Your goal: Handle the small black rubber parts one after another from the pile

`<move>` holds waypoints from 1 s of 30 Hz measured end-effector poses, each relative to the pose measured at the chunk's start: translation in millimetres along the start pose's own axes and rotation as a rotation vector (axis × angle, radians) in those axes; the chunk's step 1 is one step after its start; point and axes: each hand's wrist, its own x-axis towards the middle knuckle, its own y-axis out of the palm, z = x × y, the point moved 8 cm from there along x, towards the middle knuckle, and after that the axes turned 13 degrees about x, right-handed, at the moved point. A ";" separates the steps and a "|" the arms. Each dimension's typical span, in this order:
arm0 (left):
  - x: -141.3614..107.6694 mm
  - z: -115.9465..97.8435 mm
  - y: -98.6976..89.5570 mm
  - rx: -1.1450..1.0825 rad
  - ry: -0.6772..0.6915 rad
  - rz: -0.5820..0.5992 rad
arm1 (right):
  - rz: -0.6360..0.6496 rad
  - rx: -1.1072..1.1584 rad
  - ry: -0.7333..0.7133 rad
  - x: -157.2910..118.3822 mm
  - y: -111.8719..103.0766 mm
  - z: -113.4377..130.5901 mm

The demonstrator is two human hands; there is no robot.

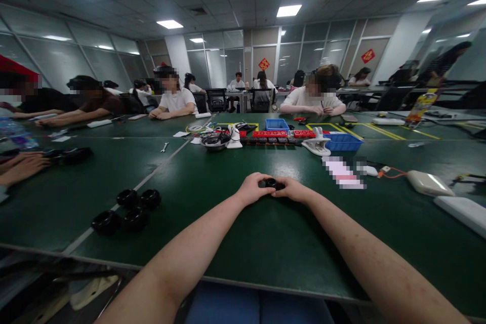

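Both my hands meet over the middle of the green table (243, 243), around a small round black part (271, 183) with a hollow in its top. My left hand (253, 188) grips it from the left, thumb in front and fingers behind. From the right, my right hand (293, 189) closes on the same part. The fingers hide much of it, so its exact kind cannot be made out. To the left, several glossy black ring-shaped parts (135, 218) stand close together on the table.
Beyond my hands lie a metal bowl of cables (214, 143), a red power strip (269, 134), a white clamp (317, 143) and blue bins (343, 142). White boxes (429, 183) lie at the right. A co-worker's hands (25, 167) rest at the left. A small wrench (164, 147) lies nearer.
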 end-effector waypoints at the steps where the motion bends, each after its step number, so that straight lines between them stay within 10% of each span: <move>1: 0.1 0.2 0.1 0.001 -0.001 0.001 | -0.005 -0.001 0.003 -0.1 -0.2 0.2; 21: -0.5 12.4 4.7 -0.023 -0.163 -0.070 | -0.174 -0.143 -0.020 2.3 -7.4 -2.6; 30: -1.0 15.2 5.5 0.031 -0.287 -0.110 | -0.422 -0.567 0.032 4.8 -10.8 -0.6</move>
